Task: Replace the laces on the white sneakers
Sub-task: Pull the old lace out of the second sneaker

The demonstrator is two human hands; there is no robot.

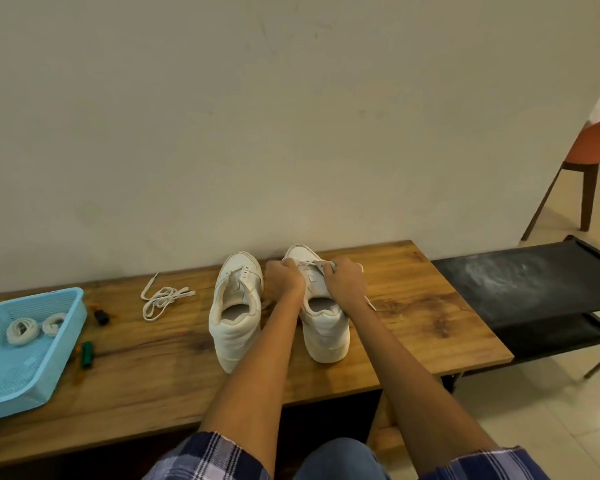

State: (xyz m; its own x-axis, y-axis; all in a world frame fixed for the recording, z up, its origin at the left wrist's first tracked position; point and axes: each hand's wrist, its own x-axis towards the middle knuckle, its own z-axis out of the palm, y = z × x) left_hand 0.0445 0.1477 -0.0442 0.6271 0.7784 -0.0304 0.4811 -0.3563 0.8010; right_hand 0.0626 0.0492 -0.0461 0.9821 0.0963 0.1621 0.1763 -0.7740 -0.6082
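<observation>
Now two white sneakers stand side by side on the wooden table (413,306), heels toward the person and toes toward the far wall. The left sneaker (234,306) has no lace in it. The right sneaker (321,317) still has a lace (310,264) crossing near its toe. Both hands are on the right sneaker. The left hand (284,280) sits on the shoe's left side with its fingers curled around the lace. The right hand (345,280) sits on the shoe's right side, and its fingers pinch the lace too. The lace runs between the two hands, just past the fingertips.

One loose lace (163,299) lies in a messy pile on the table, to the left of the sneakers. Farther left is one blue basket (59,355) with two rolled-up laces (35,327) inside. Two small things lie beside the basket, one dark (101,315) and one green (86,353); I cannot tell what they are.

No words or brand marks can be read anywhere.

On the right stands one black rack (527,289), and one orange chair (593,147) is behind it.
</observation>
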